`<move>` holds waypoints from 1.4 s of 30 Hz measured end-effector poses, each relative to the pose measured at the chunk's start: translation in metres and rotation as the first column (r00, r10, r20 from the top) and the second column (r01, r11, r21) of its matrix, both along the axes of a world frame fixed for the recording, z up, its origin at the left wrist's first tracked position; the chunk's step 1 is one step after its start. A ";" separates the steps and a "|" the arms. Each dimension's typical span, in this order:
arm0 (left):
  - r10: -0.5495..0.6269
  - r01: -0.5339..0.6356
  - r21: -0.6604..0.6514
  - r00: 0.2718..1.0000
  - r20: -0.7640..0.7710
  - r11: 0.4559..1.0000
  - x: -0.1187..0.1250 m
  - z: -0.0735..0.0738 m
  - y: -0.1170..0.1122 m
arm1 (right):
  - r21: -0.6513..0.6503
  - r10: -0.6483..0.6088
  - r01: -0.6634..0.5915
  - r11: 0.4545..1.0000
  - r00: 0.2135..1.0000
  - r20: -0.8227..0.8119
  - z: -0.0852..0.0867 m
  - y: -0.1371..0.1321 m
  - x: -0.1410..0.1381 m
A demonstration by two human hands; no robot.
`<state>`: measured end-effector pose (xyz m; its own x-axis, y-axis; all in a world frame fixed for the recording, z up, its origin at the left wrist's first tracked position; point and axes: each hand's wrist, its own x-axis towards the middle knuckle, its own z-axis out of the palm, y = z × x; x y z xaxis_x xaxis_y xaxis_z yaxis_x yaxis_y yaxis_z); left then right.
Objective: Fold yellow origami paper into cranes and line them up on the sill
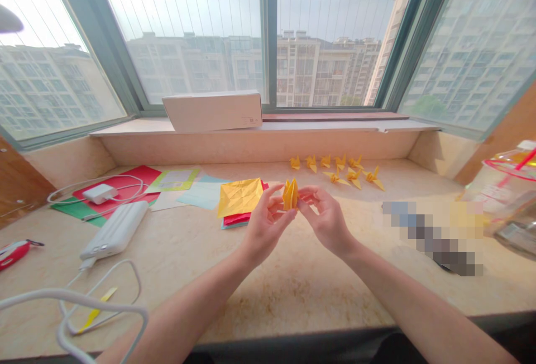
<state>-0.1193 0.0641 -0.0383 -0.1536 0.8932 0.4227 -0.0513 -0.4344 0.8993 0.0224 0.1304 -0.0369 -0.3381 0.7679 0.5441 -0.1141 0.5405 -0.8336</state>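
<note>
Between my two hands, a small piece of folded yellow origami paper point(290, 195) is held upright a little above the counter. My left hand point(268, 216) pinches it from the left with thumb and fingers. From the right, the fingertips of my right hand point(326, 216) close on its edge. Just left of my left hand lies a creased yellow sheet point(239, 196) on top of red paper point(237, 219). Several finished yellow paper cranes point(335, 177) stand in two rows beyond my right hand.
A white power bank point(115, 231) with looping white cables point(104, 297) and a charger point(100, 193) occupy the left, near coloured paper sheets point(205, 191). A white box point(213, 111) rests on the window ledge. At right are a blurred-out object point(435, 238) and a plastic container point(502, 185).
</note>
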 end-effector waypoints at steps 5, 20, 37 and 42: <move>-0.010 0.010 -0.011 1.000 0.021 1.000 -0.001 0.001 0.001 | 0.000 0.038 -0.038 0.999 0.996 0.086 0.005 0.000 0.002; -0.017 0.016 -0.007 0.981 -0.192 1.000 -0.005 -0.001 0.000 | -0.179 0.129 -0.129 0.975 0.992 -0.013 0.001 0.005 0.001; -0.054 0.045 -0.040 0.966 -0.252 0.998 -0.003 0.003 -0.004 | -0.244 0.186 -0.194 0.950 0.981 -0.058 0.006 0.005 0.003; -0.037 0.029 -0.042 0.978 -0.206 0.999 -0.001 0.004 -0.004 | -0.261 0.200 -0.209 0.942 0.978 -0.063 0.007 0.003 0.003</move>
